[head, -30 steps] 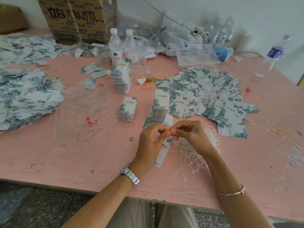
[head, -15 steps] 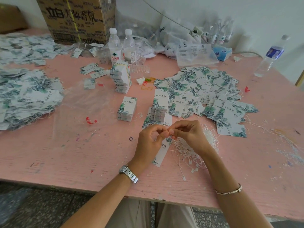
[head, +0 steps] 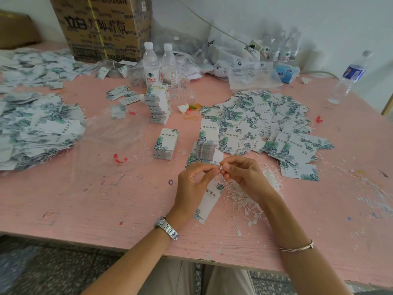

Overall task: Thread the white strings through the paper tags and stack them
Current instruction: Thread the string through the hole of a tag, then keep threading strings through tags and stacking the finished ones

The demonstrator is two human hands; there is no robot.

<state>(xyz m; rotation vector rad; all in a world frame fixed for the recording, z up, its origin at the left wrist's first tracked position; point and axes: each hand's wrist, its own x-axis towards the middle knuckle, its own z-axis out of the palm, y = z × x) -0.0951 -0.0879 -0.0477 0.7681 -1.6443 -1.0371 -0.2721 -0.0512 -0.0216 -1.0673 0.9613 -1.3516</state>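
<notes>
Head view, hands [head: 194,185] cover tag [head: 209,201], string [head: 221,165] faint

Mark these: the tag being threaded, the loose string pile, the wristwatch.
held tag [head: 209,202]: head view, middle of its printed face.
string pile [head: 273,177]: head view, dense white part.
wristwatch [head: 168,228]: head view, metal band.

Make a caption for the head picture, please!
Left hand holds a paper tag; right hand pinches a string at it, above pink table.

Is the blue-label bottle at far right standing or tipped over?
Standing: the bottle rests on its base on the table, cap uppermost; its slant looks like wide-angle distortion.
</notes>
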